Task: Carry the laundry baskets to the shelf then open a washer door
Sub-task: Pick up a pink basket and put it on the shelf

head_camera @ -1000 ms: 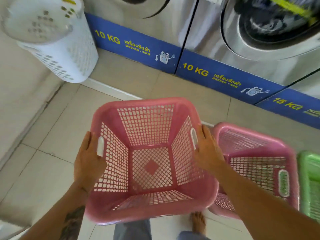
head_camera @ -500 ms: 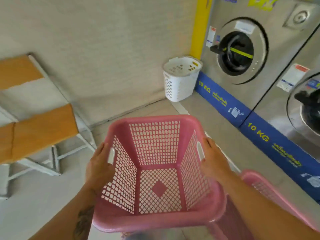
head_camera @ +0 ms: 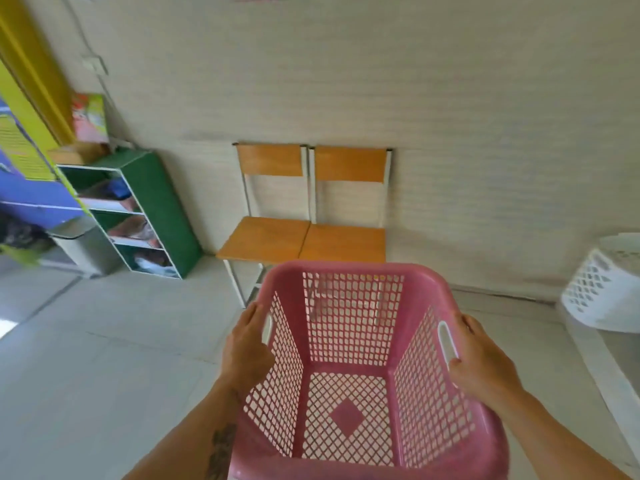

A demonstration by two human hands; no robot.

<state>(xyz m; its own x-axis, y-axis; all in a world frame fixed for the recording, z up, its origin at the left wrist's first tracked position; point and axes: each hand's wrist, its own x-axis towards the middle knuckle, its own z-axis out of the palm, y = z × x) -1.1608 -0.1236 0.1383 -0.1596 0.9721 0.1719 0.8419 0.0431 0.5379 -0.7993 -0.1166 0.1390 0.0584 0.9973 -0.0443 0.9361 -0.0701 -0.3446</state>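
Turned left since half a second ago: lost the washers, pushed the white basket (head_camera: 602, 289) out to 3 o'clock, cropped by the frame edge. Still carrying the pink basket (head_camera: 346, 269) at 6 o'clock, off the floor, with left hand (head_camera: 247, 344) and right hand (head_camera: 481, 358) clamped on opposite handle slots, well apart. Facing two wooden chairs (head_camera: 304, 237) at 12, against the wall. Open tiled floor (head_camera: 104, 358) toward 9, up to the green shelf (head_camera: 162, 206) at 10. Cannot make out the blurred shelf contents.
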